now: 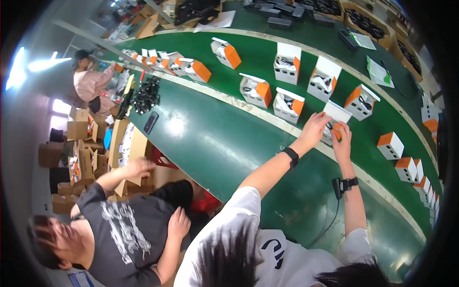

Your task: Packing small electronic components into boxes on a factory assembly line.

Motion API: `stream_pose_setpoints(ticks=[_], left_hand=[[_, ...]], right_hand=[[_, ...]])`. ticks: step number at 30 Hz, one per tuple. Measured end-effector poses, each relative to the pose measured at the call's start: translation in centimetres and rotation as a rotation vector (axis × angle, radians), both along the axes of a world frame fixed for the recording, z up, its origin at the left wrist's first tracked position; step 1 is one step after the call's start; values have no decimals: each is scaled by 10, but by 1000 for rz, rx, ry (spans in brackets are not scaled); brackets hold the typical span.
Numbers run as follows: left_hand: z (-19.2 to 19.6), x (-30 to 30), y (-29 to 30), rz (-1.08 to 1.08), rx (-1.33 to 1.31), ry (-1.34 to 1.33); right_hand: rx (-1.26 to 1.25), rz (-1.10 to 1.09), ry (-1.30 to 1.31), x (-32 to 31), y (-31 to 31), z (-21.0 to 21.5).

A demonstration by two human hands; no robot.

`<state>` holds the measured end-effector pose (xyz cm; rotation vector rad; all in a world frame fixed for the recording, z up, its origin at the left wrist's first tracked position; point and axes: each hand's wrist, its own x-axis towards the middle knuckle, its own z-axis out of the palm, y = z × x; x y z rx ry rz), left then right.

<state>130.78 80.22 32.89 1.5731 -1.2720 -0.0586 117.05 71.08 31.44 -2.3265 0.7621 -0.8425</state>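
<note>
Green conveyor tabletop point(224, 143) curves through a packing hall, lined with small white-and-orange boxes. Both of the worker's hands meet on one open box point(336, 116) at the belt's middle strip: the left hand point(315, 128) grips its near left side with fingers curled around the wall, while the right hand point(341, 136) pinches the orange flap from below. Each wrist wears a dark band. More open boxes point(288, 104) stand just left of it and beyond, closed ones point(390, 145) to the right. Nearby, a person in a grey shirt point(119, 229) leans toward stacked cardboard cartons point(81, 158).
</note>
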Motion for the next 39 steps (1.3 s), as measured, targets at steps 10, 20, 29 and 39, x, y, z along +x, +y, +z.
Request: stream_pose_setpoints(ticks=[10,20,29,39], left_hand=[[-15,26,-6,62,-77,93],[-17,29,-2,-250,81,283],[-17,32,8,-277,135,301],[-10,26,7,-211,72,24]], right_hand=[[50,-87,-86,12,8,-5],[165,-41,-102,0,11,-1],[-198,-65,85,10,16,24],[-241,-169,72,23,2,19]])
